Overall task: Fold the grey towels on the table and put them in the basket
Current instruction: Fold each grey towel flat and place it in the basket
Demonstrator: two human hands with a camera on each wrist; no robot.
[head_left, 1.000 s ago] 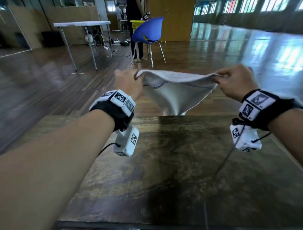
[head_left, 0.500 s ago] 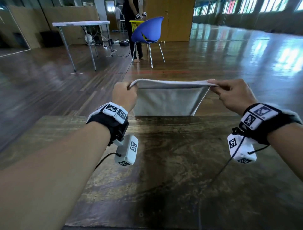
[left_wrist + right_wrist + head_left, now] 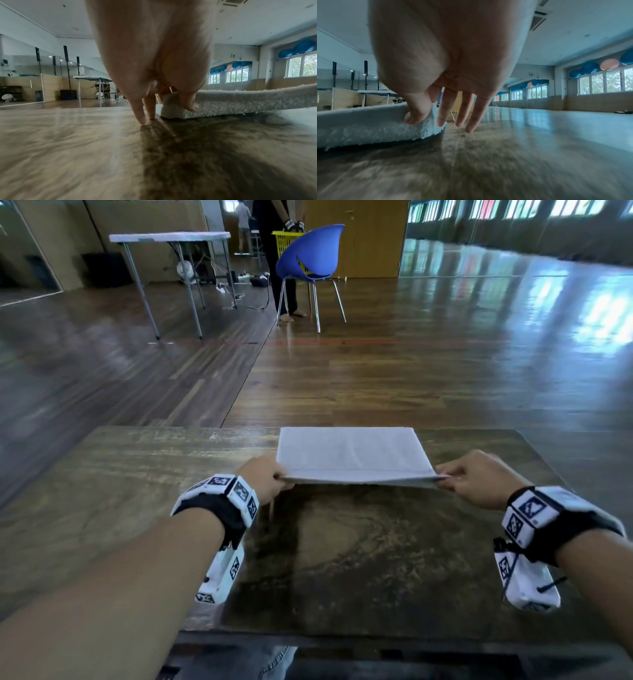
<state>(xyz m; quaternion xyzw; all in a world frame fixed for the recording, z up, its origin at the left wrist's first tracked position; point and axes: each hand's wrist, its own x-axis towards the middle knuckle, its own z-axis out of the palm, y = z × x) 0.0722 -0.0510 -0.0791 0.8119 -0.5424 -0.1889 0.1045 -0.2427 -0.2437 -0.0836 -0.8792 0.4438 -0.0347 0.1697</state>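
Pinching the near-left corner of the grey towel (image 3: 352, 453), the left hand (image 3: 263, 479) has its thumb on top and its spare fingers (image 3: 139, 115) pointing down at the bench (image 3: 137, 474). Towel's folded, spread flat toward the bench's far edge, near edge lifted a bit. Over on the right, the right hand (image 3: 476, 477) pinches the near-right corner the same way, other fingers loose.
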